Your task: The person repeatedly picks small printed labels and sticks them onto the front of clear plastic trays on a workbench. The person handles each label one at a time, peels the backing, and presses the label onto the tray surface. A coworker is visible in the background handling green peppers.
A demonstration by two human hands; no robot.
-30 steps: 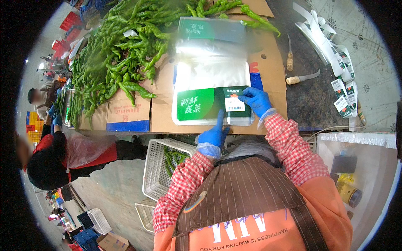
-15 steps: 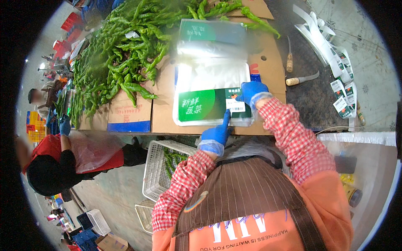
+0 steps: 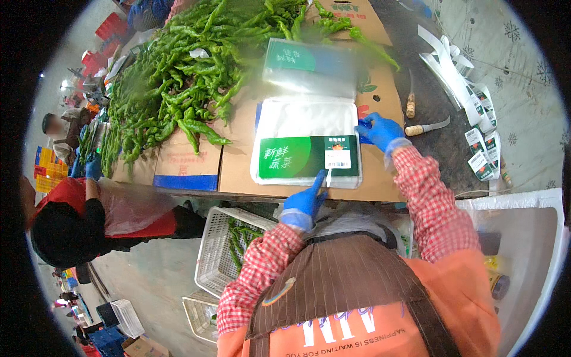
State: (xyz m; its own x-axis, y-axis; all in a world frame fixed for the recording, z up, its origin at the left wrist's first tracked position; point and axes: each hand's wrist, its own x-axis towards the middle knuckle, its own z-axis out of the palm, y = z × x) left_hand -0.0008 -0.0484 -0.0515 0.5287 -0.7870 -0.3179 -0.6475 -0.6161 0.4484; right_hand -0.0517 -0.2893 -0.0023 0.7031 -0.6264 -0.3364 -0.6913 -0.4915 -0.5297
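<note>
A stack of clear plastic bags (image 3: pixel 309 122) with a printed green band lies on the cardboard in front of me. A white barcode sticker (image 3: pixel 338 159) sits on the band's dark right part. My left hand (image 3: pixel 304 202), in a blue glove, touches the bags' lower edge just below the sticker, its index finger stretched out. By the bags' right edge is my right hand (image 3: pixel 382 132), also gloved in blue, with fingers bent and slightly apart. No object shows in it, though blue print beneath blurs its fingertips. Another clear bag (image 3: pixel 309 65) lies beyond the stack.
Green peppers (image 3: pixel 178 77) are heaped at the far left. Two wooden-handled curved knives (image 3: pixel 425 127) and a strip of labels (image 3: pixel 476 101) lie to the right. Below the table edge stands a white crate (image 3: pixel 217 256) holding some peppers. A co-worker (image 3: pixel 71 226) is at the left.
My right hand has moved off the sticker to the right, past the bags' edge. The sticker now shows fully on the band. My left index finger remains near it.
</note>
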